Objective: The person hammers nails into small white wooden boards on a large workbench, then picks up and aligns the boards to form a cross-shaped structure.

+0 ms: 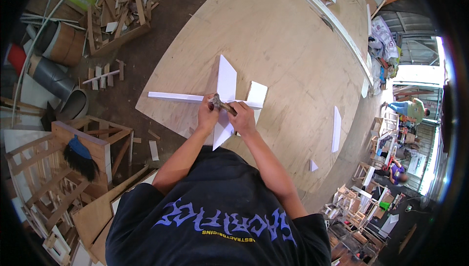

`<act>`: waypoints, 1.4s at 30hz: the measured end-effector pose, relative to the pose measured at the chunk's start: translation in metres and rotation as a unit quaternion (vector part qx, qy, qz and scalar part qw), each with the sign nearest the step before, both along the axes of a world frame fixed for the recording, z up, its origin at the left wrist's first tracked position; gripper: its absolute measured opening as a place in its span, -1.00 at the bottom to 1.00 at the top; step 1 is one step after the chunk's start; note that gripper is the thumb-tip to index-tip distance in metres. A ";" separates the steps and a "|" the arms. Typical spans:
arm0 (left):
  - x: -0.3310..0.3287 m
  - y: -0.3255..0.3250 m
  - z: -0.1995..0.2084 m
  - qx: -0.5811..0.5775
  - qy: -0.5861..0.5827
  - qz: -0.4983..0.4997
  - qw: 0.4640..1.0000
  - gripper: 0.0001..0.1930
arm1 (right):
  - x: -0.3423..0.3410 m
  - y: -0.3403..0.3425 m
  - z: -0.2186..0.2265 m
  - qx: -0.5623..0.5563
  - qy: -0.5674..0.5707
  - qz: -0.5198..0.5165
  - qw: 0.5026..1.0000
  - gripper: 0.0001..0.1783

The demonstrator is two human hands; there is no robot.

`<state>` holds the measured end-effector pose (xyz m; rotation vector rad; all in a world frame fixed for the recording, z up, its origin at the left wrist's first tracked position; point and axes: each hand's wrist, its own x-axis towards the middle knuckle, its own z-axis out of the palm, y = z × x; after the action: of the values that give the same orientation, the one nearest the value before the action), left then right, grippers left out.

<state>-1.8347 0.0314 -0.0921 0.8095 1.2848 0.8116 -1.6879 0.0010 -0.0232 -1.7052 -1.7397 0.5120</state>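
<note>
A hammer is gripped by its handle in my right hand, its metal head turned toward my left hand. The left fingers are closed in a pinch right beside the hammer head; what they hold is hidden. Both hands are over the crossing of a long white strip and a white board with slanted ends. The strip runs left to right and the board lies across it. A short white piece is just right of the crossing, partly behind the strip's end.
Beneath everything is a large plywood tabletop. On its right lie a narrow white offcut and a small white triangle. A long white rail runs along the far side. A scrap-wood crate and a blue-topped brush are at left.
</note>
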 end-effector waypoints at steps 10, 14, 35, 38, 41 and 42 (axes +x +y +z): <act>-0.001 0.000 0.011 0.027 0.010 0.009 1.000 -0.46 | 0.000 0.008 -0.009 -0.061 0.049 -0.028 0.997 -0.72; -0.002 0.000 0.014 0.029 0.015 0.003 0.999 -0.44 | 0.000 0.010 -0.010 -0.059 0.052 -0.022 0.997 -0.74; -0.001 0.000 0.010 0.019 0.066 -0.003 0.998 -0.52 | -0.001 -0.009 -0.004 -0.087 0.121 -0.129 0.980 -0.63; -0.001 -0.001 0.010 0.018 0.064 -0.011 0.998 -0.51 | 0.008 -0.014 0.001 -0.052 0.127 -0.200 0.970 -0.64; 0.000 -0.003 0.010 0.043 0.061 -0.010 0.997 -0.49 | 0.025 -0.035 0.022 -0.131 0.239 -0.183 0.944 -0.65; 0.000 -0.004 0.009 0.040 0.063 -0.008 0.997 -0.49 | 0.027 -0.040 0.029 -0.080 0.138 -0.133 0.978 -0.65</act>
<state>-1.8343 0.0277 -0.0827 0.9457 1.3618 0.8134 -1.6605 -0.0392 0.0056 -1.8446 -1.2807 0.7422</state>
